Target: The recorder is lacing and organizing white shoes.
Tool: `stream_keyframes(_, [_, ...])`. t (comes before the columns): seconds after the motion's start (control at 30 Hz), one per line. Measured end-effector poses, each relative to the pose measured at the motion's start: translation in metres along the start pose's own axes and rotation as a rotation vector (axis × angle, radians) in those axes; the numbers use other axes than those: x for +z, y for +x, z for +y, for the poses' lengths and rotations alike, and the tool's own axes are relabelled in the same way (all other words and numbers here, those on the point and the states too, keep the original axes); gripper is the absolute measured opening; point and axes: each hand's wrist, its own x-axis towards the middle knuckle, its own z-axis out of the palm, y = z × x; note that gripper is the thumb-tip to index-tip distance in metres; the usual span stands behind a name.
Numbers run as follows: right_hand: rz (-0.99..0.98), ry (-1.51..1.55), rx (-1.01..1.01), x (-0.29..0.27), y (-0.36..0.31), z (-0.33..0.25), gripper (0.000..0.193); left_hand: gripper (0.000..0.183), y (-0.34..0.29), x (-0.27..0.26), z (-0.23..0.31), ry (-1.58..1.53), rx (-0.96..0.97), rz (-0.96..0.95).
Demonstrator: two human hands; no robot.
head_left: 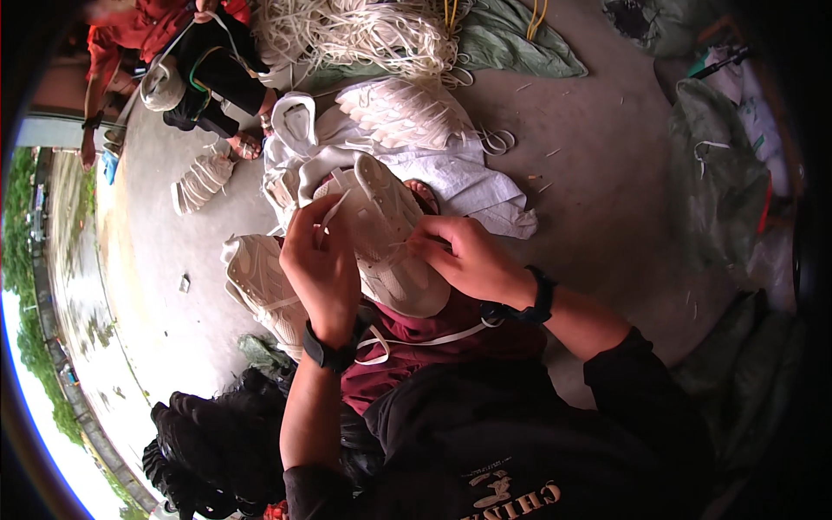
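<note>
A pale sneaker (381,212) lies across my lap over maroon trousers, its eyelets facing up. My left hand (319,260) is on its left side, fingers curled round a white shoelace (336,211) that loops up from them. On the right side, my right hand (459,251) is closed in a pinch at the eyelets, on what looks like a thin end of lace; its fingertips partly hide it. Another pale sneaker (264,290) rests by my left wrist. A loose white lace (416,342) trails over the trousers below the shoe.
Ahead, more pale shoes (403,113) lie on a white cloth (468,186). Behind them is a heap of white laces (364,35) by a green sack (520,43). A person in red (156,35) sits at the far left, near a bundled shoe stack (204,180). Sacks (719,173) line the right.
</note>
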Motion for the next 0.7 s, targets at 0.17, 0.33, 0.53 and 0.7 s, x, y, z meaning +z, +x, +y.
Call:
stream_keyframes(0.17, [-0.003, 0.025, -0.042, -0.005, 0.0, 0.007, 0.015, 0.015, 0.014, 0.017, 0.008, 0.25, 0.183, 0.041])
stream_keyframes(0.33, [0.016, 0.058, -0.055, -0.01, 0.002, 0.005, 0.015, 0.014, 0.02, 0.028, 0.009, 0.221, 0.097, 0.027])
stream_keyframes(0.53, [-0.002, 0.008, -0.068, -0.017, 0.003, 0.006, 0.014, 0.015, 0.023, 0.036, 0.021, 0.373, 0.142, -0.006])
stream_keyframes(0.7, [0.009, 0.045, -0.118, -0.019, 0.001, 0.014, 0.014, 0.013, 0.026, 0.044, 0.025, 0.431, 0.132, -0.021])
